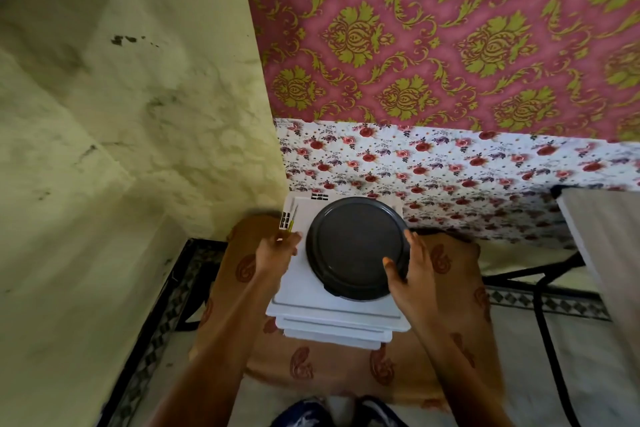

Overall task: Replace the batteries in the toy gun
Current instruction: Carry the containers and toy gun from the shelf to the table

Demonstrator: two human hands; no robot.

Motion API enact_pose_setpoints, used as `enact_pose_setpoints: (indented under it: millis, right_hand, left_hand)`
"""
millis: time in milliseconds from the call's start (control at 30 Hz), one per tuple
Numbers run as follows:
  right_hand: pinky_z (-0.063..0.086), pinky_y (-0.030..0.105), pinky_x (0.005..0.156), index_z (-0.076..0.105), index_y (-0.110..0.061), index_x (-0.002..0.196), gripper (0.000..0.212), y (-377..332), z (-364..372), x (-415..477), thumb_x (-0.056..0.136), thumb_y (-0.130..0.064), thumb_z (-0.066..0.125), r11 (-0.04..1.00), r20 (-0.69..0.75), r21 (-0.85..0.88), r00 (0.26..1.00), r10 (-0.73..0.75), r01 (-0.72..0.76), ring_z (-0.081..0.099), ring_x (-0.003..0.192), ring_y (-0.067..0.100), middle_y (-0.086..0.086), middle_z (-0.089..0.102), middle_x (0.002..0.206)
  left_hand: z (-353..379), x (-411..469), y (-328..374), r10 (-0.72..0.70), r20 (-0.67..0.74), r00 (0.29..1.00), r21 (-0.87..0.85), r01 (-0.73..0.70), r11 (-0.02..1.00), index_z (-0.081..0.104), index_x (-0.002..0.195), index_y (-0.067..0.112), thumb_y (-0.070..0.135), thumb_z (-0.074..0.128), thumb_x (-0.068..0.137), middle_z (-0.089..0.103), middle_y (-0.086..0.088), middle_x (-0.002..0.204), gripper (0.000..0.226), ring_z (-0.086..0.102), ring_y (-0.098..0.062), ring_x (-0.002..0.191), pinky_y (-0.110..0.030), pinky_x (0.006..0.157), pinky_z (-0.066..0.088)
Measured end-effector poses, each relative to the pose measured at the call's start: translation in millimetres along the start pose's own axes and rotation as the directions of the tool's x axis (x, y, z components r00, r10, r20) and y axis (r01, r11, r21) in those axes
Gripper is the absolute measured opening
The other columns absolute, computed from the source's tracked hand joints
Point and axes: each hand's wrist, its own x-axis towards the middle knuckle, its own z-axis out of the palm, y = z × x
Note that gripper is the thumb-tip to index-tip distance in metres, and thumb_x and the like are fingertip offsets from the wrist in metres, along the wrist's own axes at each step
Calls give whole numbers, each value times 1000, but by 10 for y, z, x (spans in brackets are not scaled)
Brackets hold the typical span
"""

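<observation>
Atop the white stool (332, 309), dark plate (353, 246), right fingers (414, 243) gripping its rim

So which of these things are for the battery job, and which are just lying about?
Likely for the job: thin tools, pinched in the left hand; dark plate, its rim held by the right hand; white stool under it. No toy gun or batteries in view.
Just lying about: brown cloth; floral sheet; black cable.
</observation>
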Motion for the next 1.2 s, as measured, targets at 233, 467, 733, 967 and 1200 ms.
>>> enact_pose_setpoints:
  millis: [233, 467, 733, 967, 1200]
  right_hand:
    - [19, 37, 115, 10, -9, 149, 76, 88, 23, 142, 91, -25, 56, 941, 49, 190, 960, 276, -281, 15, 144, 27, 10, 14, 157]
    - [40, 30, 82, 48, -10, 132, 40, 105, 69, 131, 93, -19, 54, 851, 48, 417, 942, 331, -320, 51, 117, 29, 11, 55, 128]
    - [48, 33, 83, 60, -13, 121, 34, 55, -81, 41, 90, -26, 58, 887, 16, 382, 961, 275, -260, 59, 105, 24, 6, 65, 114]
    - [42, 4, 72, 58, -16, 120, 30, -24, -345, -287, 90, -19, 59, 874, -45, 446, 970, 240, -195, 54, 101, 12, -10, 56, 98]
    - [49, 40, 93, 59, -30, 115, 27, 290, -711, -574, 88, -27, 61, 854, -118, 492, 959, 257, -168, 58, 108, 18, -9, 63, 110]
  left_hand:
    - [172, -90, 38, -78, 134, 988, -332, 119, 936, 61, 115, 11, 23, 52, 97, 64, -6, 107, 24, 62, -23, 98, -33, 81, 52]
    - [266, -182, 67, -57, 192, 980, -242, 103, 965, 60, 109, 17, 33, 56, 93, 62, -7, 106, 23, 57, -25, 100, -33, 80, 47]
    - [179, -326, 88, -22, 164, 986, -280, 68, 958, 63, 104, 20, 32, 56, 94, 64, -6, 104, 17, 58, -24, 99, -27, 71, 49]
    - [152, -523, 176, -15, 191, 981, -273, 67, 960, 64, 86, 26, 33, 59, 92, 65, -5, 98, 10, 57, -27, 102, -37, 85, 45]
    - [464, -977, 237, 28, 235, 972, -293, 44, 955, 64, 90, 24, 30, 59, 92, 65, -7, 108, 8, 56, -27, 103, -41, 89, 45]
